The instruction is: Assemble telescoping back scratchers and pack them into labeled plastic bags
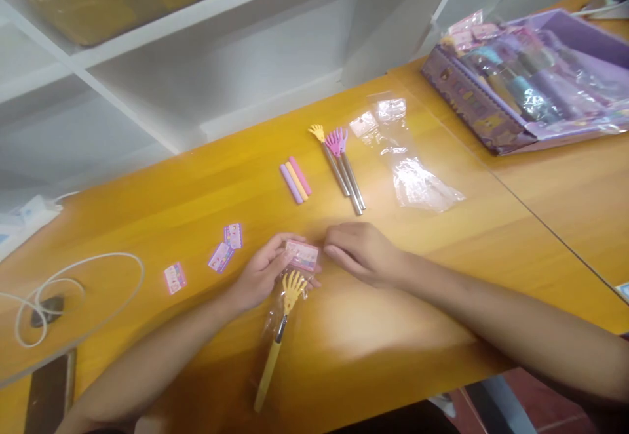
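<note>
My left hand (268, 267) grips the top of a clear plastic bag, its thumb on the pink printed card (303, 255) there. Inside the bag is a yellow back scratcher (278, 342), its claw just below the card and its handle slanting toward the table's front edge. My right hand (361, 250) is beside the card, slightly apart from it, with fingers curled together; whether anything is between them is hidden. Farther back lie back scratcher rods with a yellow claw (317, 133) and purple-pink claws (336, 141), beside lilac, yellow and pink handle tubes (295, 180).
Flattened clear bags (422, 185) lie right of the rods. A purple display box (491, 106) with bagged back scratchers stands at the back right. Small printed cards (221, 257) lie on the left, near a white cable (140, 270) and a dark phone (49, 391). White shelving (275, 60) stands behind.
</note>
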Motion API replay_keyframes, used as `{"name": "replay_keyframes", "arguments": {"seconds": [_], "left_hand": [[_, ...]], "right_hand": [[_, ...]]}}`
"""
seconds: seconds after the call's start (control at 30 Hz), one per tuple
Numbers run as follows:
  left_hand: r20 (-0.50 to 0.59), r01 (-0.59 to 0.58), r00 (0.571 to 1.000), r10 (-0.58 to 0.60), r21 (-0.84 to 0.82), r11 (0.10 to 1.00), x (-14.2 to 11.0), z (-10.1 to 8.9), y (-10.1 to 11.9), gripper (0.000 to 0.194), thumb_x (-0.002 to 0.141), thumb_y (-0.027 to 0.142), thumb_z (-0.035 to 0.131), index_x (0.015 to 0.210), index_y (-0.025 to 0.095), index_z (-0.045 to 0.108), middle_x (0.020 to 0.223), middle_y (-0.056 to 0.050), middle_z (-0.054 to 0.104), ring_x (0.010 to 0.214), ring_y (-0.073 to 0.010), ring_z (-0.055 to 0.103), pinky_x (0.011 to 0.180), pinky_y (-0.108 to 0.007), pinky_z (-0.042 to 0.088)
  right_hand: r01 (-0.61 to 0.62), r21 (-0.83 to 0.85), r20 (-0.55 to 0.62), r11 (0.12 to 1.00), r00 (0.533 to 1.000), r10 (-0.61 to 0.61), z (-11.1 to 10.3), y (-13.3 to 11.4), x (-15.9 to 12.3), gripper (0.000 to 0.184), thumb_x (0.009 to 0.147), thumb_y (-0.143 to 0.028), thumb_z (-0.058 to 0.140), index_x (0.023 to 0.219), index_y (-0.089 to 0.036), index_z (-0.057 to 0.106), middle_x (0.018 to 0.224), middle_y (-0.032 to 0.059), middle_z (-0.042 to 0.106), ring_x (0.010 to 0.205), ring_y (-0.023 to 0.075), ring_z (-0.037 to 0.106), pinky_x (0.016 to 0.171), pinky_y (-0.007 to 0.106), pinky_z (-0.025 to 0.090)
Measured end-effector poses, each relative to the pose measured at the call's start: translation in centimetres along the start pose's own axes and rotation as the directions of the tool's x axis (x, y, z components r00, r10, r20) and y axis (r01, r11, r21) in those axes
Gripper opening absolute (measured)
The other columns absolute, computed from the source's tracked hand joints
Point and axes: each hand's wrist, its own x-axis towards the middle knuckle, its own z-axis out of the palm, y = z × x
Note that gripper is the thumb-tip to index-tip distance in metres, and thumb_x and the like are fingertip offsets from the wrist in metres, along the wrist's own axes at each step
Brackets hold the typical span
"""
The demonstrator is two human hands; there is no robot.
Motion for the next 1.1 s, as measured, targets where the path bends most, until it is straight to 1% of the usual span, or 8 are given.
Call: {"name": "replay_keyframes", "arguments": {"seconds": [0.2, 0.43, 0.63, 0.77, 0.87, 0.97, 1.03, 1.1], "left_hand": [[-0.017, 0.017, 1.000, -0.015, 0.101, 0.995, -0.1, 0.5, 0.1, 0.041, 0.104, 0.042, 0.069, 0.136, 0.022, 0.053, 0.115, -0.013, 0.079, 0.091, -0.0258, 0.083, 0.083, -0.037, 0.065], [-0.052, 0.067, 0.997, -0.055, 0.260, 0.963, -0.4, 0.8, 0.0, 0.036, 0.106, 0.046, 0.064, 0.129, 0.020, 0.060, 0.113, -0.011, 0.079, 0.096, -0.0231, 0.080, 0.087, -0.034, 0.061], [-0.019, 0.049, 0.999, -0.046, 0.259, 0.965, -0.6, 0.4, 0.2, 0.041, 0.110, 0.052, 0.053, 0.134, 0.019, 0.059, 0.123, -0.015, 0.076, 0.095, -0.0241, 0.080, 0.082, -0.034, 0.061], [0.070, 0.062, 0.994, -0.083, 0.266, 0.962, -0.8, 0.5, 0.6, 0.044, 0.107, 0.053, 0.059, 0.134, 0.018, 0.059, 0.116, -0.015, 0.078, 0.089, -0.0222, 0.077, 0.077, -0.032, 0.059], [0.052, 0.076, 0.994, -0.100, 0.343, 0.936, -0.9, 0.7, 0.6, 0.037, 0.098, 0.047, 0.076, 0.116, 0.017, 0.064, 0.103, -0.010, 0.077, 0.085, -0.0182, 0.073, 0.077, -0.028, 0.056], [-0.019, 0.063, 0.998, -0.060, 0.320, 0.945, -0.6, 0.8, 0.4, 0.035, 0.093, 0.044, 0.082, 0.108, 0.018, 0.064, 0.094, -0.005, 0.074, 0.081, -0.0157, 0.070, 0.074, -0.026, 0.054], [-0.075, 0.031, 0.997, -0.012, 0.258, 0.966, -0.2, 0.6, 0.2, 0.037, 0.092, 0.045, 0.082, 0.108, 0.018, 0.062, 0.093, -0.004, 0.074, 0.075, -0.0138, 0.068, 0.067, -0.025, 0.052], [-0.145, -0.008, 0.989, 0.038, 0.204, 0.979, 0.2, 0.3, 0.0, 0.040, 0.091, 0.046, 0.083, 0.106, 0.018, 0.060, 0.092, -0.004, 0.073, 0.067, -0.0117, 0.065, 0.061, -0.024, 0.050]], "right_hand": [[-0.100, 0.154, 0.178, 0.983, 0.981, 0.072, 0.6, -0.7, 0.1, 0.044, 0.112, -0.049, 0.051, 0.083, -0.017, 0.059, 0.072, -0.0015, 0.058, 0.066, 0.0118, 0.049, 0.076, 0.028, 0.037], [-0.090, 0.205, 0.267, 0.974, 0.963, 0.033, 0.6, -1.1, 0.3, 0.032, 0.112, -0.039, 0.054, 0.092, -0.017, 0.067, 0.082, 0.0004, 0.067, 0.075, 0.0123, 0.056, 0.086, 0.030, 0.040], [-0.113, 0.395, 0.169, 0.912, 0.984, 0.049, 0.7, -1.1, 0.2, 0.037, 0.113, -0.033, 0.048, 0.084, -0.016, 0.062, 0.074, -0.0015, 0.060, 0.066, 0.0098, 0.051, 0.073, 0.025, 0.041], [-0.254, 0.494, -0.030, 0.832, 0.951, 0.308, 0.7, -0.4, 0.1, 0.044, 0.113, -0.047, 0.049, 0.082, -0.017, 0.058, 0.072, -0.0014, 0.056, 0.063, 0.0101, 0.049, 0.060, 0.023, 0.037], [-0.357, 0.572, -0.032, 0.739, 0.890, 0.455, 0.1, 0.1, 0.3, 0.049, 0.112, -0.054, 0.047, 0.079, -0.018, 0.053, 0.067, -0.0031, 0.052, 0.059, 0.0098, 0.047, 0.057, 0.022, 0.037], [-0.325, 0.599, 0.112, 0.731, 0.939, 0.325, -0.6, -0.3, 0.6, 0.051, 0.113, -0.058, 0.041, 0.089, -0.017, 0.060, 0.075, -0.0004, 0.060, 0.065, 0.0113, 0.054, 0.063, 0.024, 0.043], [-0.250, 0.517, 0.251, 0.819, 0.959, 0.134, -0.9, -1.1, 0.7, 0.048, 0.109, -0.061, 0.050, 0.098, -0.016, 0.065, 0.085, 0.0022, 0.067, 0.076, 0.0140, 0.060, 0.076, 0.028, 0.049], [-0.180, 0.373, 0.359, 0.910, 0.933, 0.037, -1.0, -2.1, 0.6, 0.043, 0.102, -0.059, 0.066, 0.095, -0.017, 0.067, 0.087, 0.0020, 0.068, 0.082, 0.0160, 0.060, 0.088, 0.034, 0.048]]}}
